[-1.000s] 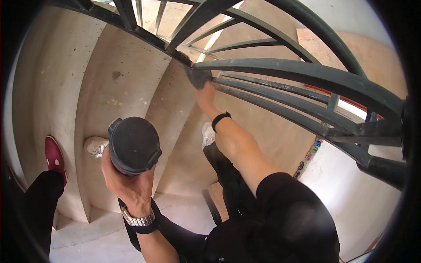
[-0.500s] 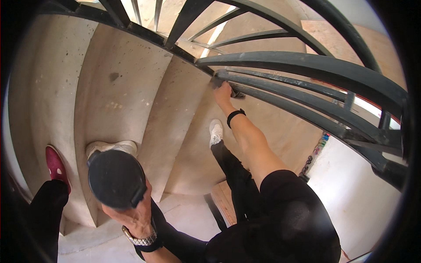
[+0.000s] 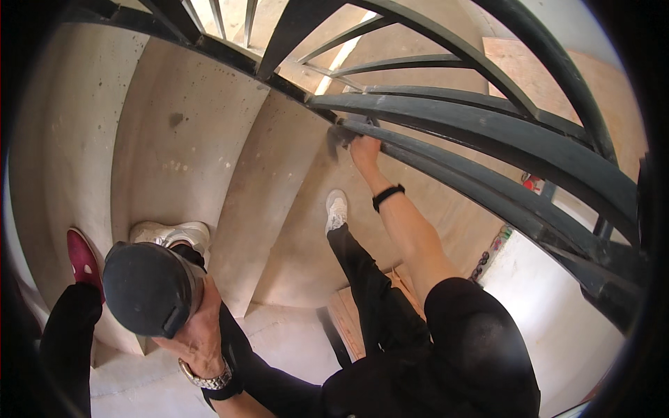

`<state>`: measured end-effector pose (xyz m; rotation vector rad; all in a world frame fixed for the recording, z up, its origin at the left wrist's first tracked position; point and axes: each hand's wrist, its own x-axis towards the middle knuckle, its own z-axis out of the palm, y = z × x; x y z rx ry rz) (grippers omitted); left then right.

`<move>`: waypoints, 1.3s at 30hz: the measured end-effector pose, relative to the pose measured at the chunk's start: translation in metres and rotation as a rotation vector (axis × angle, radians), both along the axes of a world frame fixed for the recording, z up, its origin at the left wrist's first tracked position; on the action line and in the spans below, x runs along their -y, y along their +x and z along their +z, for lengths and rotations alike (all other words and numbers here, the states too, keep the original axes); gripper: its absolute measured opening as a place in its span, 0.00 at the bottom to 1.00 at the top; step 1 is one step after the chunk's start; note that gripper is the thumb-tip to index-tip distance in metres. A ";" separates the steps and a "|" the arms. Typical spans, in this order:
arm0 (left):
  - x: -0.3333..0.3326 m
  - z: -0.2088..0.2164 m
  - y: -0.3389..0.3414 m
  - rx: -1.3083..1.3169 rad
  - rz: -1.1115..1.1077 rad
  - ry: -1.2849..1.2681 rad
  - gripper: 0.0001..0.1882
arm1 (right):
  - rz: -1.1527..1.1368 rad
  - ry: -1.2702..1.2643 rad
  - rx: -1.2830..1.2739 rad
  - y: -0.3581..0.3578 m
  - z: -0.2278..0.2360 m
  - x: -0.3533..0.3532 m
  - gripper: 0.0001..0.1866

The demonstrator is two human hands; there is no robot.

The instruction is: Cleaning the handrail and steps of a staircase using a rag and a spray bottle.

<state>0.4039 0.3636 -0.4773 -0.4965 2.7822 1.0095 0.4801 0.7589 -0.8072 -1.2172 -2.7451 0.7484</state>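
Observation:
My left hand (image 3: 198,327), with a metal-band watch on the wrist, is closed around the side of a round container with a dark grey lid (image 3: 146,289). The lid faces up and hides most of the body and some of my fingers. Farther off, my right arm stretches out to the black metal railing (image 3: 481,129). There my right hand (image 3: 364,150) is closed on a dark grey cloth (image 3: 339,138), pressed against the lower end of a railing bar. Part of the cloth sticks out past my fingers, and its edge is blurred.
Curved beige stair treads (image 3: 188,125) fan out on the left, with dark spots and a grey patch. My white shoes (image 3: 336,207) stand on different steps. Another person's red shoe (image 3: 83,256) is at the left. A wooden piece (image 3: 348,320) and white wall (image 3: 557,313) lie nearer me.
My left hand and the lidded container have shifted left, showing more of the container's side. My right hand and the cloth have moved slightly at the bar. The view has shifted a little.

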 end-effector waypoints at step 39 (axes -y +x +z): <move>-0.029 0.018 -0.016 -0.074 -0.006 0.303 0.31 | -0.746 -0.951 -0.546 -0.024 0.036 0.061 0.16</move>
